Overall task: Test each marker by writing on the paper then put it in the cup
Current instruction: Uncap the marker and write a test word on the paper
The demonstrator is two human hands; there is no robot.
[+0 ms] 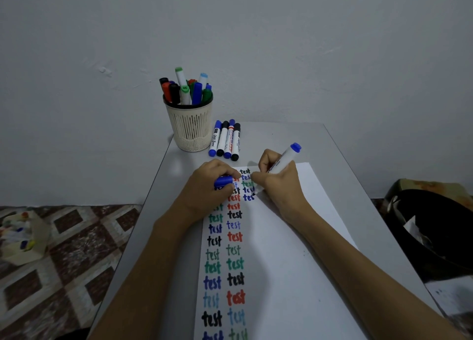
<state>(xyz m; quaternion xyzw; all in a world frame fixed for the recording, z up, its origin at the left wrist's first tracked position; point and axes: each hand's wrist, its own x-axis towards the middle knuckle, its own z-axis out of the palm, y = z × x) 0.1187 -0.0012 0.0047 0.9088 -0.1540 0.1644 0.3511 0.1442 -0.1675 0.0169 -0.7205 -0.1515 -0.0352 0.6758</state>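
The paper (281,275), covered with coloured "test" words, is spread on the table (358,176). A blue marker (282,160) is gripped by the right hand (276,178), tip on the paper; its blue cap (223,181) is clasped in the left hand (210,186).

Four capped markers (225,140) lie side by side on the tabletop (345,160), one more marker (282,159) is in the right hand (277,179), roughly ten stand in the one cup (190,124), and one paper (289,275) carries three columns of "test".

I see a blue-ended white marker (284,159) tilted, tip on the paper (281,275) filled with coloured "test" words. Four markers (225,141) lie beside the full cream cup (190,127).
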